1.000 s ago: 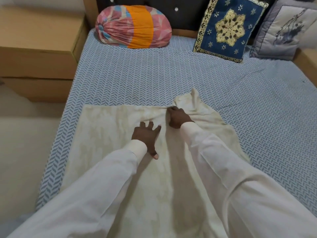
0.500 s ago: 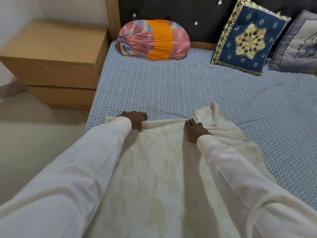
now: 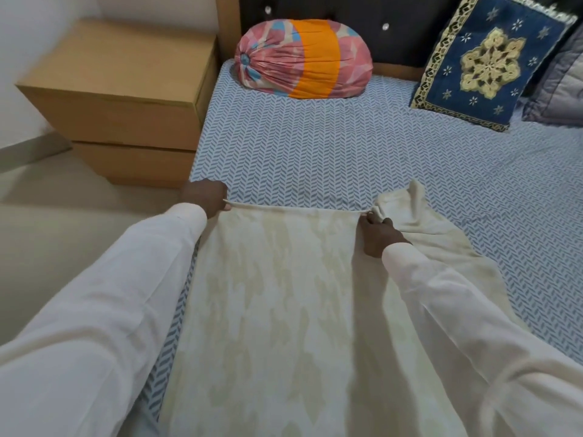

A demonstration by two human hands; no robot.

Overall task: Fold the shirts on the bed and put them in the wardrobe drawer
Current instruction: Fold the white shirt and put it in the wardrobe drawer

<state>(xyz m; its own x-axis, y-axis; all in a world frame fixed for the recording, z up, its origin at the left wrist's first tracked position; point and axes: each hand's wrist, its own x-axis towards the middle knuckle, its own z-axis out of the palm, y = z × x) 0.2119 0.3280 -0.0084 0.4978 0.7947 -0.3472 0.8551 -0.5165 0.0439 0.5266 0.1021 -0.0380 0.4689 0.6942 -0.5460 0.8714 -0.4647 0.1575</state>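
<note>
Nearest the camera, the cream shirt point(image 3: 284, 294) lay flat on the bed point(image 3: 315, 146), its left side running close along the mattress edge. A hard tug there could, I judge, drag cloth over the side and spoil the fold. Further out, the left hand point(image 3: 205, 197) pinched the shirt's far left corner and the right hand point(image 3: 377, 234) pinched the same far edge at its other end, with the hem drawn taut between them. If one hand pulled harder, that edge would likely skew. A bunched part, possibly a sleeve, lay loose just beyond the right hand and might get trapped in the fold. The cloth looked thin and soft, faintly patterned in pale tan, smooth across the middle. Beyond, a pink-and-orange bolster point(image 3: 303, 58) and a blue cushion point(image 3: 485, 61) stood by the headboard, well apart from the shirt.
</note>
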